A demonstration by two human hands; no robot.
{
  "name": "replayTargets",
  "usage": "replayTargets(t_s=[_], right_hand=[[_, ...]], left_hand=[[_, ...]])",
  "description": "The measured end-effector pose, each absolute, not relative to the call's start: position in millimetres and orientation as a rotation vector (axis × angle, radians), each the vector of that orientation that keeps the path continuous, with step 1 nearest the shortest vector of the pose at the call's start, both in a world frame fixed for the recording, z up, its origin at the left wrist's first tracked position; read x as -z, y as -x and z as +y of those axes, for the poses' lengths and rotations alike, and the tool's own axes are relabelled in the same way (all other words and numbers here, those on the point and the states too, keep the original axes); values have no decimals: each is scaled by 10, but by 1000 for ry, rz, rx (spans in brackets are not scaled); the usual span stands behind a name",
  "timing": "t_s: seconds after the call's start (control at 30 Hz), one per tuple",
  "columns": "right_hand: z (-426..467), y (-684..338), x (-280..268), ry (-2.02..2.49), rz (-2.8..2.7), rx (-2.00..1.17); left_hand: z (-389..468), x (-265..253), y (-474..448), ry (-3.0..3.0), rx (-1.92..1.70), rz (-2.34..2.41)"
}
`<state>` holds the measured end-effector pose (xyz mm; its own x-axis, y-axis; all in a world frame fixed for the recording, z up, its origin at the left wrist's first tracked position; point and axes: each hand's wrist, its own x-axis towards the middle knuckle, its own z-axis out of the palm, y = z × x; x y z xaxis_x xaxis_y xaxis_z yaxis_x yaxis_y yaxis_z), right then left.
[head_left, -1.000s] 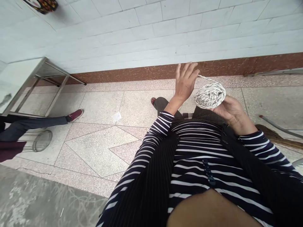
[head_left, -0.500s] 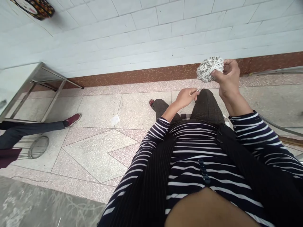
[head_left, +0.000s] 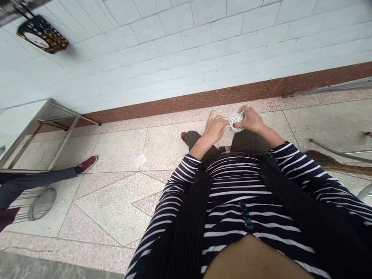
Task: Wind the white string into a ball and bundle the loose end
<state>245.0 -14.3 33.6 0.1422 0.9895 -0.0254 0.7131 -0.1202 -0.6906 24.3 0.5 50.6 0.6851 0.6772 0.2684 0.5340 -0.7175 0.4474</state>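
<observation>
Though the right hand point(head_left: 252, 120) pinches bundled cord point(head_left: 233, 119), the left hand's point(head_left: 214, 129) grip is unclear

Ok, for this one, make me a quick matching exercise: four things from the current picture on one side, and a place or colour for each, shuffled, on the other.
Things
1. ball of cord
2. paper scrap
3. patterned bag
4. other person's shoe

Places and colours
A. upper left of the picture, in front of the tiled wall
B. dark red
C. gripped in the right hand
D. white, lying on the floor

Right pairs: 1-C, 2-D, 3-A, 4-B
</observation>
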Motion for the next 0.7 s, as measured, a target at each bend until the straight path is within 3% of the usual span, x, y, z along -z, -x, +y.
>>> replayTargets(t_s=[0.13,0.27,0.5,0.7], right_hand=[[-179,-2437,-331,1663,-1509,-1315],[-282,-2380,-348,1442,-1208,-1595],[-469,-2316,-287,1242,-996,-1710],[-454,-2310,-169,1546,-1212,-1578]], left_hand=[[17,-509,-193,-2579,-689,915],[80,-482,-178,-2554,-663,980],[220,-402,-2,-2578,-731,1133],[342,-618,166,-2670,-858,1257]])
